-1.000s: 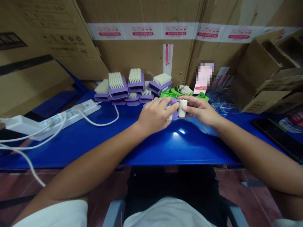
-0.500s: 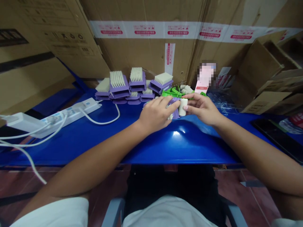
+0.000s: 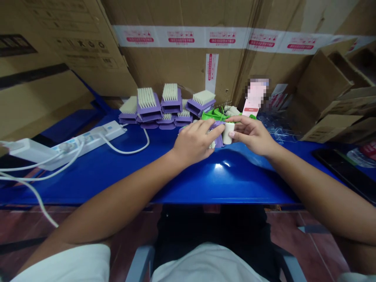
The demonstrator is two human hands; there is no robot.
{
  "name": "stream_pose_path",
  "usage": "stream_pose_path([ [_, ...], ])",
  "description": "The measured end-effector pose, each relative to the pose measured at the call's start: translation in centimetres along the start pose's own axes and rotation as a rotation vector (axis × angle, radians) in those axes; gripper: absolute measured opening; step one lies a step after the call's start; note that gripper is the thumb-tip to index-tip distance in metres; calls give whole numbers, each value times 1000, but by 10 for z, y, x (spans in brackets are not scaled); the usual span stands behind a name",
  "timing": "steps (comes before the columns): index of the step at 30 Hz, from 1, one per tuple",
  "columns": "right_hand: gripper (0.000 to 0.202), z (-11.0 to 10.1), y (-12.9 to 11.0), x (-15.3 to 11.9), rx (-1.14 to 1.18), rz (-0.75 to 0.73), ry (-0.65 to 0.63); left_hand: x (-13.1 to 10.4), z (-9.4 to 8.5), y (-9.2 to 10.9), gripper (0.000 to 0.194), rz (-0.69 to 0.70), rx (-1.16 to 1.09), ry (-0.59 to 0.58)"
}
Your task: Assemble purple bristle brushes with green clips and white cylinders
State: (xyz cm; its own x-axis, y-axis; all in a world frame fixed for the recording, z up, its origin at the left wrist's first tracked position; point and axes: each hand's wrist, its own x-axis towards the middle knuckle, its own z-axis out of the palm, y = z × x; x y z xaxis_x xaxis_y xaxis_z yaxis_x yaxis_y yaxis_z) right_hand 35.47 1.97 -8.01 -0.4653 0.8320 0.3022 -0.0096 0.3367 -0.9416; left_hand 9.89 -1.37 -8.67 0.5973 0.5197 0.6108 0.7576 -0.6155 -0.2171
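My left hand (image 3: 192, 144) is closed over a purple plastic piece (image 3: 218, 141), and most of that piece is hidden under the palm and fingers. Between the thumb and fingers of my right hand (image 3: 254, 135) is a small white ribbed block (image 3: 228, 134), held upright against the right end of the purple piece. Whether the two parts are joined, I cannot tell. Just behind my hands lie bright green plastic pieces (image 3: 216, 114). Several purple holders with white ribbed tops (image 3: 148, 107) are piled behind and left of my left hand.
Cardboard boxes (image 3: 182, 64) wall off the back of the blue table (image 3: 188, 184). On the left runs a white power strip (image 3: 88, 143) with cables. A phone with a lit pink screen (image 3: 254, 96) leans at the back; a dark phone (image 3: 343, 170) lies right, near folded cardboard (image 3: 326, 90).
Both hands keep nearly the same place and hold. The white ribbed block has tilted slightly in my right fingers. The whole view has shifted very little.
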Motion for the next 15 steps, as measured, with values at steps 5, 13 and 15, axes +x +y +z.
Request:
stream_pose_path([
  [5, 48, -2, 1, 1, -24, 0, 4, 0, 1, 0, 66, 12, -9, 8],
  [13, 45, 1, -4, -3, -91, -38, -18, -1, 1, -1, 67, 18, 11, -18],
  [15, 46, 2, -4, -3, -69, -24, -9, -1, 1, -2, 67, 22, 10, -28],
])
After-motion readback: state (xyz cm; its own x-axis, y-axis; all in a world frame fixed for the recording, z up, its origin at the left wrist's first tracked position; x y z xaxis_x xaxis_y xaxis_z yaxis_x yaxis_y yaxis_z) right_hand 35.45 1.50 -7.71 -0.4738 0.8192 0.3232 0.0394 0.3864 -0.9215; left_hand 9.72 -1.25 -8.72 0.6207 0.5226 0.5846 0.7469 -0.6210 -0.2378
